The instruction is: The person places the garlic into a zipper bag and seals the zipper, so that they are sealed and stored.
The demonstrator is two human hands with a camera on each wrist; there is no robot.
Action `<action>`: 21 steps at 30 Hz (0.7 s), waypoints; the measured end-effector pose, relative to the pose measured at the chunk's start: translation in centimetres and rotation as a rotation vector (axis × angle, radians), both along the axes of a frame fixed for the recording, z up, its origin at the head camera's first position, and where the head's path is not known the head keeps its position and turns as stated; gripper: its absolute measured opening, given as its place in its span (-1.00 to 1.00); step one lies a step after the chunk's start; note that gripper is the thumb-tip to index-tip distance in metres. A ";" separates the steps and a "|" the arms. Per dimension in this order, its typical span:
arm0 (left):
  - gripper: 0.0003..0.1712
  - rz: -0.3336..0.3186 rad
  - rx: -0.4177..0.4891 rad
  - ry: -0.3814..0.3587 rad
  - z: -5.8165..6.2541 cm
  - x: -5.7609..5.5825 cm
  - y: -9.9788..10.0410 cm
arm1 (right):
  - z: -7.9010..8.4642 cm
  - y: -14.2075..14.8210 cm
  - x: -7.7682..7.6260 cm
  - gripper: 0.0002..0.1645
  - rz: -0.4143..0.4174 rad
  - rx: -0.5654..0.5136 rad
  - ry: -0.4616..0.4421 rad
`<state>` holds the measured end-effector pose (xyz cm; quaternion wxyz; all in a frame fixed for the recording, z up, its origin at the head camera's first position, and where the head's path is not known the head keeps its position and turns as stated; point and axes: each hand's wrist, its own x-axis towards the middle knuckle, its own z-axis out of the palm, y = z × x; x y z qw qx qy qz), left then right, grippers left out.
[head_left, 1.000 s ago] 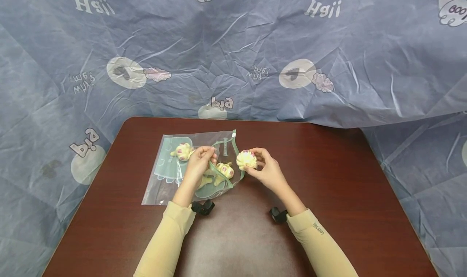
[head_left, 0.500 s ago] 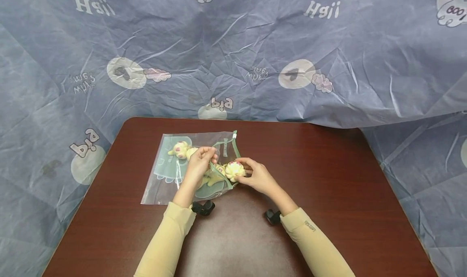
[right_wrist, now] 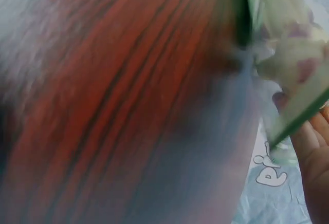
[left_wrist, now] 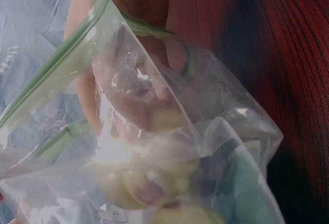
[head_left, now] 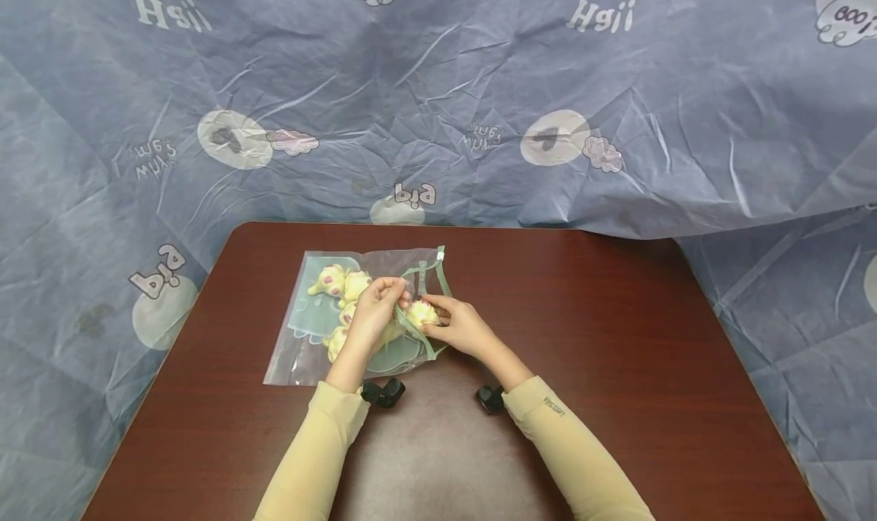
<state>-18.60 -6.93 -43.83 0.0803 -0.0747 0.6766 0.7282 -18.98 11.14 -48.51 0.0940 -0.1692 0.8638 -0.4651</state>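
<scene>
A clear zip bag (head_left: 288, 361) with green edging lies on the table, its mouth facing right. My left hand (head_left: 375, 305) pinches the upper lip of the mouth and lifts it. My right hand (head_left: 462, 327) reaches into the opening, thumb and fingers around a garlic bulb (head_left: 422, 314), pale yellow with purple patches. Several more garlic bulbs (head_left: 332, 279) sit deeper inside, partly hidden behind my left hand. In the left wrist view, the right hand (left_wrist: 128, 80) shows through the plastic over the garlic (left_wrist: 149, 185). The right wrist view shows the green zip strip (right_wrist: 303, 111) crossing before the fingers.
The dark red-brown table (head_left: 582, 315) extends right of the bag and toward the front. A blue-grey printed cloth (head_left: 438, 87) hangs behind its far edge. Black wrist cameras (head_left: 384, 393) sit beneath both wrists.
My right hand has moved left, carrying the garlic bulb from outside the bag into its mouth. Bulbs inside have shifted left. The left hand keeps its grip on the lip.
</scene>
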 end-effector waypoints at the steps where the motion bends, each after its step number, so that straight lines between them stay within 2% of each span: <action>1: -0.79 0.004 0.000 0.005 -0.5 -0.2 0.0 | -0.1 -0.2 -0.1 -0.28 -0.002 0.018 0.014; 10: -0.78 0.002 0.000 0.002 -0.4 -0.1 0.1 | -0.1 -0.9 0.0 -0.26 0.004 0.182 0.092; 14: -0.80 0.009 0.030 0.005 -0.5 -0.2 0.1 | 0.2 -0.5 0.3 -0.31 -0.018 0.144 0.101; 21: -0.81 0.026 0.044 0.012 -0.5 -0.2 0.2 | 1.3 1.0 1.1 -0.53 -0.105 -0.003 0.101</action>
